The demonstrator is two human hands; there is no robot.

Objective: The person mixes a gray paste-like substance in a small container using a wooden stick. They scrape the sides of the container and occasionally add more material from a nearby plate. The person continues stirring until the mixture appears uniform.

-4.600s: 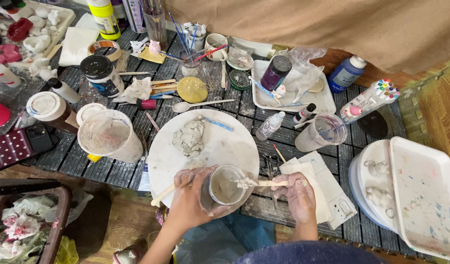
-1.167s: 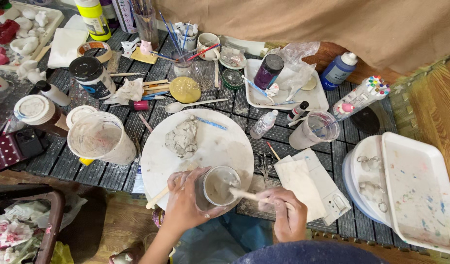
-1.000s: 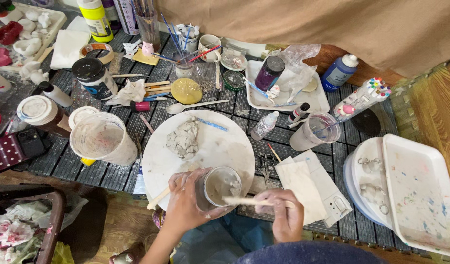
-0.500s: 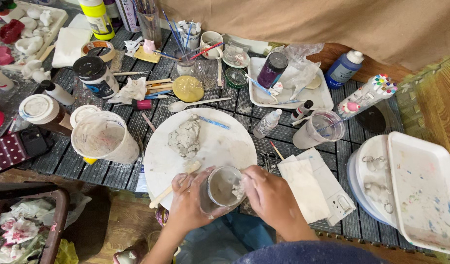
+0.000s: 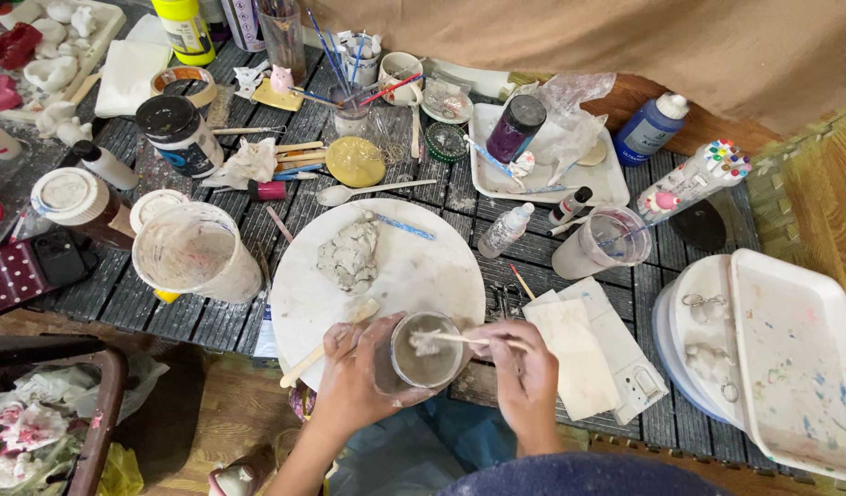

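The left hand (image 5: 354, 381) is wrapped around a small clear cup (image 5: 426, 350), held above the near edge of the round white board (image 5: 432, 266); its palm side is hidden. The right hand (image 5: 524, 367) pinches a thin wooden stick (image 5: 460, 339) whose tip lies in the cup's grey paste. A grey clay lump (image 5: 349, 254) rests on the board. Both forearms are cut off below.

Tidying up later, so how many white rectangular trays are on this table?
3: one tray at top centre holding a purple jar, one paint-speckled tray at the right edge, one tray of small figurines top left. Others may lie out of frame.
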